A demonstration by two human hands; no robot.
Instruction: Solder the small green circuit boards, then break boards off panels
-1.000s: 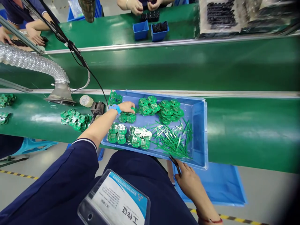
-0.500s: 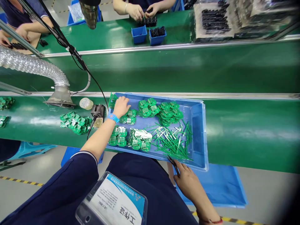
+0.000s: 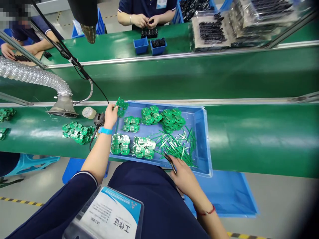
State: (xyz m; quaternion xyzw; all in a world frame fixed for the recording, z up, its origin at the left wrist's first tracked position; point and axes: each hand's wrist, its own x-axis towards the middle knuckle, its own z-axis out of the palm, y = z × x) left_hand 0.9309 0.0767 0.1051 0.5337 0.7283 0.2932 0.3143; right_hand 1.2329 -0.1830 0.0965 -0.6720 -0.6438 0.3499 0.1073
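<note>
My left hand [image 3: 111, 116] is closed on the edge of a green circuit board panel [image 3: 122, 103], raised at the back left corner of the blue tray [image 3: 208, 142]. Dark tweezers [image 3: 170, 162] are gripped in my right hand [image 3: 184, 174] over the tray's front edge, close to a heap of thin green strips [image 3: 178, 146]. Inside the tray, several groups of green circuit boards [image 3: 131, 124] lie in clusters, with a taller pile [image 3: 173, 120] at the back right. My left fingertips partly hide the panel's edge.
Left of the tray are a black holder with a cable [image 3: 99, 120], a round pale container [image 3: 89, 113] and a pile of boards [image 3: 77, 132]. A fume duct hood [image 3: 62, 105] hangs there. Across the bench a co-worker's hands [image 3: 147, 21] handle black parts near small blue bins [image 3: 141, 45].
My left hand has moved left and up from inside the tray, now with a board panel in it. My right hand has come left and up with the tweezers. The camera view has shifted.
</note>
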